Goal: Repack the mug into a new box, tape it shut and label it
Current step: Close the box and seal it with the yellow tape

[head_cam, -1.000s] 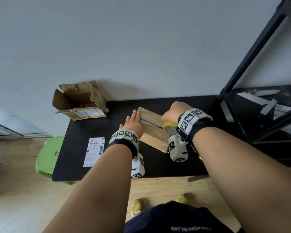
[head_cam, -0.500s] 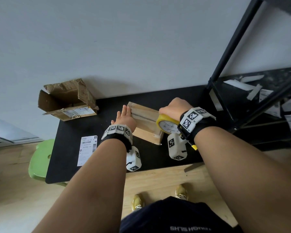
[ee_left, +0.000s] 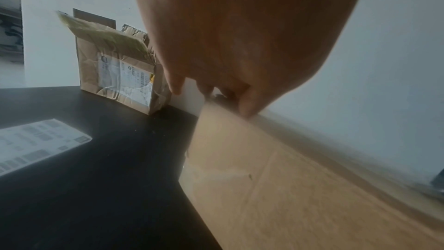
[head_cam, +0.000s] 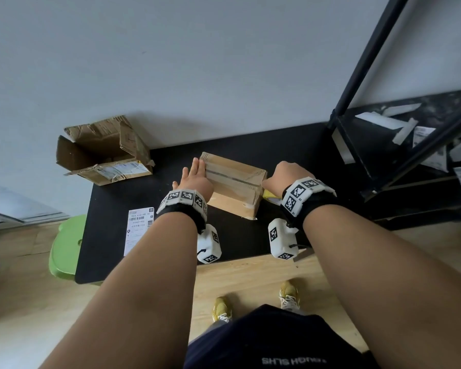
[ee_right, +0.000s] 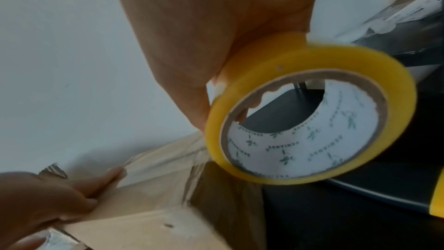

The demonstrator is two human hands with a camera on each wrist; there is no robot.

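Note:
A closed brown box (head_cam: 233,182) lies on the black table (head_cam: 112,198), with a strip of clear tape along its top seam. My left hand (head_cam: 194,177) lies flat with straight fingers pressing the box's left end (ee_left: 240,149). My right hand (head_cam: 285,175) grips a yellow tape roll (ee_right: 310,113) at the box's right end, where tape stretches down over the box edge (ee_right: 192,182). In the head view only a sliver of the roll (head_cam: 270,195) shows under the wrist. A white shipping label (head_cam: 139,230) lies on the table to the left. The mug is not in view.
A torn, open old box (head_cam: 104,153) with a label stands at the table's far left corner by the wall. A black metal rack (head_cam: 383,145) with paper scraps stands to the right. A green stool (head_cam: 67,246) sits left of the table.
My right hand has carried the tape roll rightward along the box top and down over its right end. The left hand has stayed pressed on the left end.

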